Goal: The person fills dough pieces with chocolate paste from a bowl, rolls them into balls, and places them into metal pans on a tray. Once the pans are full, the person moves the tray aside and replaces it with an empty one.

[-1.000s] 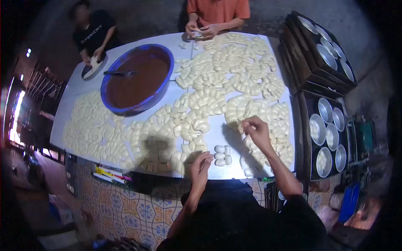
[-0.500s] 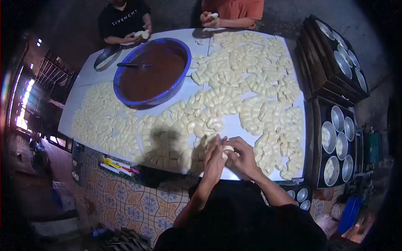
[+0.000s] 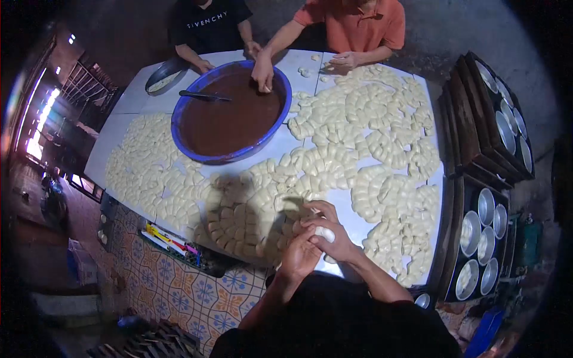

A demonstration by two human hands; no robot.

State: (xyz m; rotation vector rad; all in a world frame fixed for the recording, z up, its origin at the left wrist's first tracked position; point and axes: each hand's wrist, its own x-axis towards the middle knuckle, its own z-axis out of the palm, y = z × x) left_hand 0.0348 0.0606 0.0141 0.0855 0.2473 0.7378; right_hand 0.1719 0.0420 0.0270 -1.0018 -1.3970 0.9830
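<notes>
Cupping a dough ball [image 3: 325, 233] between them near the six o'clock edge of the worktop [image 3: 342, 200], left hand [image 3: 300, 255] and right hand [image 3: 335, 240] meet (it is likely light, easily dented), its sides best held gently.

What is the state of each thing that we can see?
Right hand: closed around the white dough.
Left hand: against the right, fingers partly hidden.
White dough: partly covered.
Dough pieces: cut, spread over the table.
Blue basin: holding brown contents.
Dark utensil: resting at basin's left side.
Round pans: open, some holding pale pieces.
</notes>
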